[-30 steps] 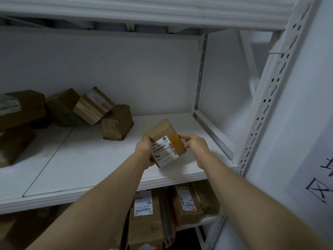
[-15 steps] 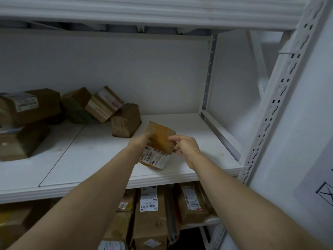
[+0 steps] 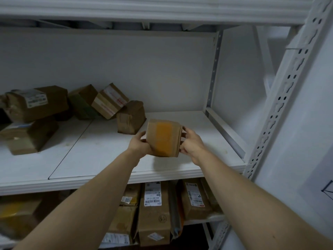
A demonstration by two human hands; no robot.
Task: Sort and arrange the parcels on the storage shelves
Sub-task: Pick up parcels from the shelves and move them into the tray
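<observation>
Over the right half of the middle shelf (image 3: 100, 159): small box (image 3: 163, 138) held between both hands, orange tape facing up. It looks just off the board, going by the shadow under it. Grip: left hand (image 3: 139, 146) curled round its left side, right hand (image 3: 191, 145) curled on its right side.

Progress looks early. This box is not yet set down, and the pile (image 3: 106, 105) at back left lies tilted, boxes leaning on each other, unsorted. Below, lower shelf boxes (image 3: 155, 210) stand upright in a row and look done.

Hidden: box underside and any label, plus the left fingertips behind it. Far-left boxes are cut by the frame edge. Labels too blurred to read.
</observation>
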